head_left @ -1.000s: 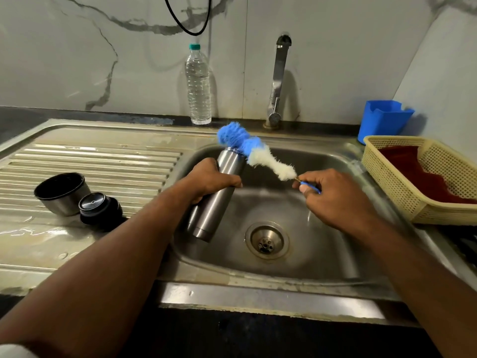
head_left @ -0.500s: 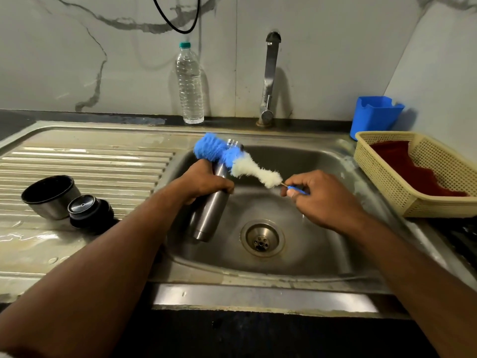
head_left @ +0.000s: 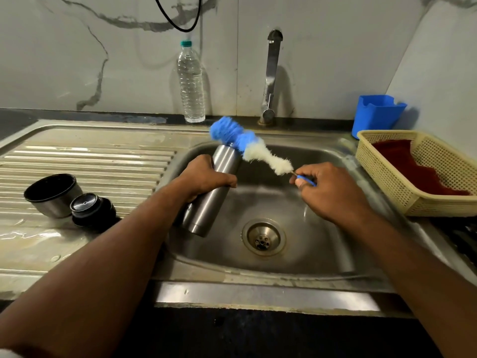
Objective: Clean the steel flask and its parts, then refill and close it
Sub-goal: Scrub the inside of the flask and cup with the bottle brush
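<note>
My left hand (head_left: pixel 204 177) grips the steel flask (head_left: pixel 210 200) around its upper body and holds it tilted over the sink basin (head_left: pixel 322 249), mouth pointing away. My right hand (head_left: pixel 327 189) pinches the blue handle of a bottle brush (head_left: pixel 247 146). Its blue and white bristles lie across the flask's mouth, outside the flask. The flask's steel cup (head_left: pixel 51 195) stands mouth up on the drainboard (head_left: pixel 90 161) at the left. The black stopper (head_left: pixel 91 209) sits right beside the cup.
A clear plastic water bottle (head_left: pixel 191 83) stands at the back wall, left of the tap (head_left: pixel 271 76). A blue plastic holder (head_left: pixel 376 112) and a yellow basket (head_left: pixel 387 171) with a red cloth sit right of the sink. The drain (head_left: pixel 263 237) is below my hands.
The flask and brush have shifted slightly between frames, and the brush head stays at the flask's mouth. My grips on both are unchanged.
</note>
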Tool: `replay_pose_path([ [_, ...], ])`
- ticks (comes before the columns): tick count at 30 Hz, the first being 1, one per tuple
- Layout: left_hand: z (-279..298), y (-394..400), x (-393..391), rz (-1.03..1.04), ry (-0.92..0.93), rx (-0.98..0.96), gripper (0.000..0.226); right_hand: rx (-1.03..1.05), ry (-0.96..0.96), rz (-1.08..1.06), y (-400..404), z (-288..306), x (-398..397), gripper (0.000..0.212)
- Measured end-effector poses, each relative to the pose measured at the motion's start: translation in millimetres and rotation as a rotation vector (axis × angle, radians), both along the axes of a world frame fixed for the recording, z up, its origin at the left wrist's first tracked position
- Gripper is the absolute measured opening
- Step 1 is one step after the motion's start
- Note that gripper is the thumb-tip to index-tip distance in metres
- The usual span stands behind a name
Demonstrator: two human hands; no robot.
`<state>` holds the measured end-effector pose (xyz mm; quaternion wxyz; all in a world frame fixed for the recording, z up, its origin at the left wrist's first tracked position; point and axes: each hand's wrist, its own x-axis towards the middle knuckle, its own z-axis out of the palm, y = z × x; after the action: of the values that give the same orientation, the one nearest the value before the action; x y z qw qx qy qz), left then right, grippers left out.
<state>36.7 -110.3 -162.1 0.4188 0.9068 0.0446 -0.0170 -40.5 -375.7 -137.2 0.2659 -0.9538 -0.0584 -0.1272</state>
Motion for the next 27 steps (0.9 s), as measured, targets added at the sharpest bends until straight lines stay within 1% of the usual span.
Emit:
replay_pose_path([
  [2, 0.0, 0.4, 1.1, -0.004, 0.013, -0.022, 0.066, -0.008, 0.006, 0.019, 0.7, -0.5, -0.8, 0.014],
  [4, 0.6, 0.2, 1.7, -0.017, 0.035, -0.063, 0.053, -0.03, 0.034, 0.049, 2.2, 0.4, -2.0, 0.014],
  [5, 0.5, -0.3, 2.4, -0.022, 0.053, -0.072, 0.051, -0.032, 0.031, 0.029, 1.3, 0.8, -1.4, 0.014],
  [7, 1.1, -0.8, 2.1, -0.017, 0.07, -0.061, 0.054, -0.016, 0.013, -0.013, -0.3, 0.1, -0.3, 0.015],
  [11, -3.4, 0.2, 5.6, -0.046, 0.067, -0.052, 0.052, -0.046, 0.036, 0.04, 3.8, -0.9, -3.9, 0.014],
  [13, -4.2, 0.4, 6.0, -0.033, 0.032, -0.011, 0.055, -0.041, 0.002, -0.007, 3.0, -1.6, -2.7, 0.013],
  [15, -4.8, 1.4, 7.1, -0.021, -0.002, 0.009, 0.056, -0.038, 0.008, 0.001, 4.1, -2.3, -2.6, 0.014],
  [17, -5.4, 2.2, 6.9, -0.032, -0.011, 0.016, 0.058, -0.042, 0.028, 0.025, 5.4, -3.3, -3.0, 0.014],
  [21, -4.4, 4.6, 7.0, -0.023, -0.039, 0.089, 0.067, -0.029, -0.008, -0.006, 3.7, -4.3, -1.2, 0.012],
  [23, -3.4, 4.5, 6.6, -0.03, -0.05, 0.1, 0.07, -0.031, -0.001, 0.016, 4.5, -3.2, -2.2, 0.013],
  [26, -1.5, 3.7, 3.5, -0.038, -0.048, 0.107, 0.079, -0.011, -0.038, -0.013, 2.8, -3.6, -1.6, 0.013],
  [27, -1.3, 3.8, 2.8, -0.035, -0.041, 0.105, 0.078, -0.015, -0.029, 0.002, 3.3, -3.8, -2.0, 0.013],
])
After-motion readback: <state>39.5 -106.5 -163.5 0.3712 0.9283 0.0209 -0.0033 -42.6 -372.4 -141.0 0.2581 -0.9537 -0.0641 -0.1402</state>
